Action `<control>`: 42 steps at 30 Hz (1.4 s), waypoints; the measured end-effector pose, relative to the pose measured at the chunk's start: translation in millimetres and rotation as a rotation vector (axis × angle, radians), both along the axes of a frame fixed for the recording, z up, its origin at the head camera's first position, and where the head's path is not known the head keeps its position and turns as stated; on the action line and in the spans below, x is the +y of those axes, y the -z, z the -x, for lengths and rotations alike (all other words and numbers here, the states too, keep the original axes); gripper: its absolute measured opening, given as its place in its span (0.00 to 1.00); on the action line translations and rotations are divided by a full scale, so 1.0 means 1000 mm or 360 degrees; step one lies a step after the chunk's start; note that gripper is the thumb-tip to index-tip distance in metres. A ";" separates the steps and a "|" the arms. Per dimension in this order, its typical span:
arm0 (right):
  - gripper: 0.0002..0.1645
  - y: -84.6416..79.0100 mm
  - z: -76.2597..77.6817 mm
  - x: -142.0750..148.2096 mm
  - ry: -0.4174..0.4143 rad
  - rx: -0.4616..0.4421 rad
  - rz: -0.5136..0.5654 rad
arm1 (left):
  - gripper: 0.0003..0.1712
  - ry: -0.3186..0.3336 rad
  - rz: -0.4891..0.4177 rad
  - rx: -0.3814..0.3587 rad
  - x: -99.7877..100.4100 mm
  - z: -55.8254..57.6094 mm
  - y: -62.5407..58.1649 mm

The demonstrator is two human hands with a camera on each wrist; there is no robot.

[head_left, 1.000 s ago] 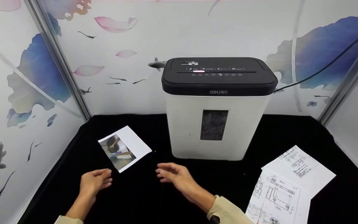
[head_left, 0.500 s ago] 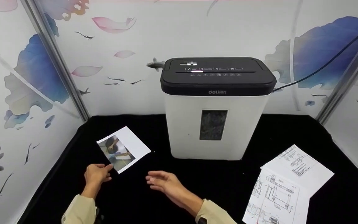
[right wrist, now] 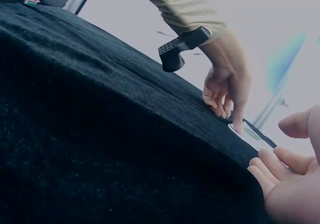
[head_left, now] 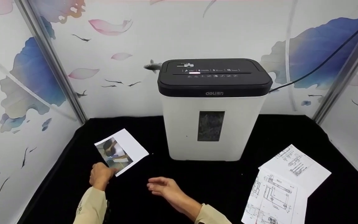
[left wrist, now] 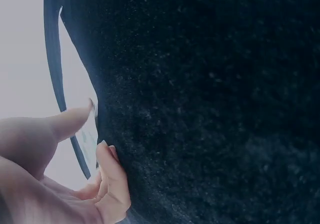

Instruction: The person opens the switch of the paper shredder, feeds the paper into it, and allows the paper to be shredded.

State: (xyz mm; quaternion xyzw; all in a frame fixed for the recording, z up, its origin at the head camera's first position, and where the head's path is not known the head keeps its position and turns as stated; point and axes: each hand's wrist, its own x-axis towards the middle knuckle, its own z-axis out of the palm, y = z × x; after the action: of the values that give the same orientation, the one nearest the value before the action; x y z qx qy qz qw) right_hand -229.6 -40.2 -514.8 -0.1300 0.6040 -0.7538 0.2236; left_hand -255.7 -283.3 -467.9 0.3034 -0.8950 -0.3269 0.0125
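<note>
A printed photo sheet point(head_left: 121, 151) lies flat on the black cloth point(head_left: 154, 137), left of a white paper shredder point(head_left: 213, 124) with a black top. My left hand point(head_left: 102, 175) is at the sheet's near corner. In the right wrist view the left hand point(right wrist: 227, 96) presses its index fingertip onto the sheet's edge point(right wrist: 252, 135), with the other fingers curled under. My right hand point(head_left: 161, 186) hovers just above the cloth to the right of it, fingers relaxed and holding nothing.
Sheets with technical drawings point(head_left: 286, 183) lie at the right front of the cloth. A black cable point(head_left: 322, 65) runs from behind the shredder up the right wall. Printed panels close in the left, back and right sides.
My left hand moved forward to the photo sheet's near corner and now touches it. My right hand drew back a little towards me.
</note>
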 end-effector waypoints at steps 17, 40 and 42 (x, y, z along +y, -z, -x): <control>0.23 0.002 -0.002 -0.003 0.0001 0.0013 0.0011 | 0.18 -0.0162 -0.0451 0.0169 -0.006 -0.002 0.002; 0.48 -0.029 -0.007 -0.012 0.0178 -0.0086 0.0135 | 0.21 -0.0071 -0.1514 0.0565 0.036 -0.064 -0.020; 0.46 -0.031 -0.008 -0.013 0.0207 -0.0103 0.0169 | 0.21 -0.0071 -0.1511 0.0567 0.043 -0.072 -0.019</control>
State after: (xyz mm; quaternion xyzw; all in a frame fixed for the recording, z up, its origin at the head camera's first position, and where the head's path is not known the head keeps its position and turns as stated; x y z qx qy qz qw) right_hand -221.7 -52.9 -483.5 -0.0778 0.5627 -0.8016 0.1866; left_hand -183.7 -240.7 -448.7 0.2341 -0.6250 -0.7440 0.0327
